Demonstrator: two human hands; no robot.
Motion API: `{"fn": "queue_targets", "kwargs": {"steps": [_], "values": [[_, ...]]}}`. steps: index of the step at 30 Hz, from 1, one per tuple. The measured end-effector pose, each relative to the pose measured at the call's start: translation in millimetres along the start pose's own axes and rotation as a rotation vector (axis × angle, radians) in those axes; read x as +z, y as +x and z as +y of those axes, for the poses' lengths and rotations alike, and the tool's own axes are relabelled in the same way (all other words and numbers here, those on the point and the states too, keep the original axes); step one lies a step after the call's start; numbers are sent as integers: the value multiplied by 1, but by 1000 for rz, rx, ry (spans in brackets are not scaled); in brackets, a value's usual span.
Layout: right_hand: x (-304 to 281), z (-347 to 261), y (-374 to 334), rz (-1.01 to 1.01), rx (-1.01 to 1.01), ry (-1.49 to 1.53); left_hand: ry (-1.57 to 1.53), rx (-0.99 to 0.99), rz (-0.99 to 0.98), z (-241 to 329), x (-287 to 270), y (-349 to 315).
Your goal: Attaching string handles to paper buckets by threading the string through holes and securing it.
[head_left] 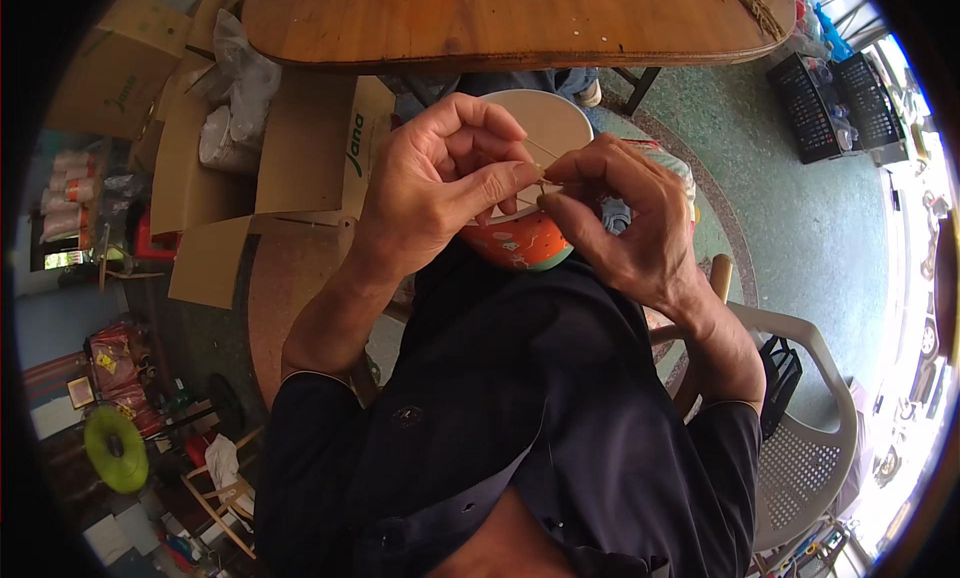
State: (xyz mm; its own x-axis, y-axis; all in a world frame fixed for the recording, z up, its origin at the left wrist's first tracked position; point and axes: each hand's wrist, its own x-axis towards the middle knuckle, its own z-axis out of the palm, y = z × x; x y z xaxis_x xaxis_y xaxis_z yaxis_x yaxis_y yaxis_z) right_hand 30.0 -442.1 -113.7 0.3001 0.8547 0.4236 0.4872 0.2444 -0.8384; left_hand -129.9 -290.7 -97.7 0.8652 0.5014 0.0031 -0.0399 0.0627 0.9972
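Two bare hands meet above the lap, one left hand point(440, 183) and one right hand point(635, 213), with their fingertips just beside each other. Between them is the thin straw-coloured strand point(541, 181), at the middle of the view over one orange tub point(515, 250); I cannot count whether it is one length or several. The left thumb and forefinger are pinched together on it, with the other fingers of that hand curled loosely behind. The right thumb and forefinger also pinch it, from the other side, so both grips are closed on the same small spot.

The one tub has a pale pattern on its orange wall and green along its lower edge. One dark shirt point(520, 378) covers the person's body, and two bare forearms come out of its short sleeves.

Beyond the hands stands one wooden table point(510, 23), with one bundle of dry stalks point(750, 6) near its right end. Under its edge shows one shoe point(590, 95) of another person. To the left are at least two cardboard boxes, one open box point(305, 143) and one box farther back point(120, 73). To the right, two black crates point(803, 110) stand side by side. Lower right is one grey chair point(800, 468) with a perforated seat; lower left, one green fan point(115, 450)
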Motion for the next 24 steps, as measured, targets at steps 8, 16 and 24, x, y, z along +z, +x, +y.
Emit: {"fn": "queue_targets", "kwargs": {"steps": [8, 16, 24], "values": [[4, 7, -1, 59, -145, -106, 17, 32, 11, -3, 3, 1], [2, 7, -2, 67, -127, -113, 38, 22, 20, -2, 6, 0], [-6, 6, 0, 73, 10, -106, 32, 26, -11, -4, 1, -1]]}}
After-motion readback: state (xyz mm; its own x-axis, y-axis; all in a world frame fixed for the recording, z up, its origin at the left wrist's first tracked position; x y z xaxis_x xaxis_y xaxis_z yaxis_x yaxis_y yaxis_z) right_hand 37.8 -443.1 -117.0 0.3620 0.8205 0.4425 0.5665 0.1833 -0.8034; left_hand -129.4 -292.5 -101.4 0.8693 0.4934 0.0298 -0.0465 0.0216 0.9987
